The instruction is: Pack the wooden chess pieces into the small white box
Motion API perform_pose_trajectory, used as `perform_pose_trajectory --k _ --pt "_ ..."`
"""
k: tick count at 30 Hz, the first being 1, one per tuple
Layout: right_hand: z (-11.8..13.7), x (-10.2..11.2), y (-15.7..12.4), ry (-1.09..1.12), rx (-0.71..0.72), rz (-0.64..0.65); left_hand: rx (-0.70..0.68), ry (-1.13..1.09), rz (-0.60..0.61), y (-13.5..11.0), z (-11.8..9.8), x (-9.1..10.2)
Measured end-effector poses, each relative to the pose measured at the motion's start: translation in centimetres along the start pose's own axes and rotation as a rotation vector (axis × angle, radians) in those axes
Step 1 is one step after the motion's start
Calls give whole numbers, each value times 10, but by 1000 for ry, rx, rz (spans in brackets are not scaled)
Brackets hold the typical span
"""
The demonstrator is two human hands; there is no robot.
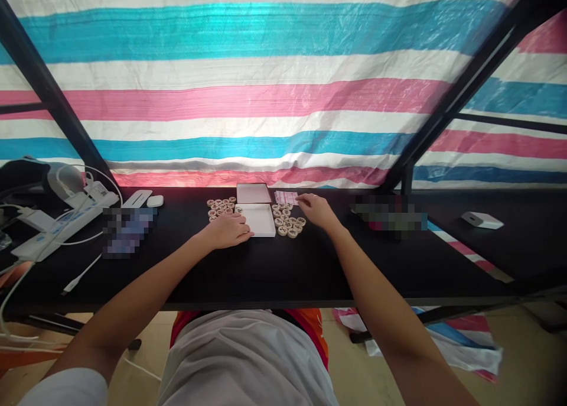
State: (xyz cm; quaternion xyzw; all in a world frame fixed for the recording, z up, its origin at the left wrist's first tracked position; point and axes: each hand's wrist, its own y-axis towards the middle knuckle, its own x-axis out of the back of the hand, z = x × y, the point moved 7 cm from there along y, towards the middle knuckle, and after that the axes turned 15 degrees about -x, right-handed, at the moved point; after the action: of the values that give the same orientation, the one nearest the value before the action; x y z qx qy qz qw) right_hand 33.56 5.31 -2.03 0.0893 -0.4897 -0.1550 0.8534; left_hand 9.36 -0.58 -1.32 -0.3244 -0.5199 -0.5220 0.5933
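Note:
My left hand (pixel 229 229) rests on the black table (pixel 274 270) with its fingers bent, touching the left edge of a white box (pixel 259 219). A group of round wooden game pieces (pixel 220 207) lies just beyond it. My right hand (pixel 315 209) reaches toward a pink paper (pixel 286 197), its fingertips pinched at the paper's right edge. Another group of wooden pieces (pixel 287 221) lies between the box and my right hand. A second box part with a pink inside (pixel 253 192) lies behind the white box.
A white power strip (pixel 66 220) with plugs and cables lies at the left, beside two small white devices (pixel 146 200). A white box-like device (pixel 482 220) sits at the far right. A striped tarp (pixel 266 98) hangs behind the table, with black frame bars (pixel 443 116) crossing it.

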Motion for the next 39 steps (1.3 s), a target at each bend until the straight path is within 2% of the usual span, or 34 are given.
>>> perform_pose_trajectory --k 3,10,13,15,19,23,30,32,34,37,39 --pt "-19 -4 6 -62 -108 82 30 -38 42 -1 -2 -3" --pt "-43 -10 3 -67 -255 392 115 -24 92 -3 3 -5" --pt "-52 -13 -2 50 -256 597 138 -13 118 -3 3 -3" --pt "-53 -14 -3 100 -220 648 144 1 119 -3 2 -1" --pt "-50 -22 -2 125 -144 647 153 -15 111 -3 3 -1" --pt "-49 -29 0 69 -129 627 159 -28 111 -4 4 -1" --pt "-43 -21 -3 -29 -134 543 156 -24 112 -4 5 -2" --pt "-42 -13 -1 -52 -163 449 156 -21 109 -4 5 -2" --pt "-35 -1 1 -49 -151 303 153 -12 102 -4 4 -2" --pt "-6 11 -4 38 -20 110 145 -5 74 -4 4 -2" --pt "22 8 -14 104 94 73 139 -11 60 -3 3 -1"
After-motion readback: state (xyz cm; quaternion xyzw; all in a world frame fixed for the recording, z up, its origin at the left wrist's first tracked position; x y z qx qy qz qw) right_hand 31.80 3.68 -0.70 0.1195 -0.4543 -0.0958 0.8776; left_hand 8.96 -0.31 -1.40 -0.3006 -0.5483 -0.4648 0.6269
